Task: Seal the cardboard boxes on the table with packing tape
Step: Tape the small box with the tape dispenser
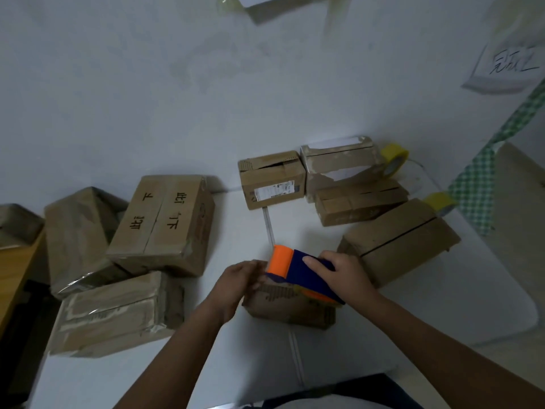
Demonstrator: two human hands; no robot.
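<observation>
Near me on the surface [383, 335], my right hand [339, 271] grips the light, rigid dispenser [298, 271] atop a small box [290, 305]; my left hand [240, 280], blurred, fingers bent, steadies its worn, yielding cardboard side.

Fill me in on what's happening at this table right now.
A person is taping a small cardboard box at the near edge of the white table. The right hand grips an orange and blue tape dispenser resting on the box top, while the left hand steadies the box's left end. More cardboard boxes stand around, and two yellow tape rolls sit at the far right.
</observation>
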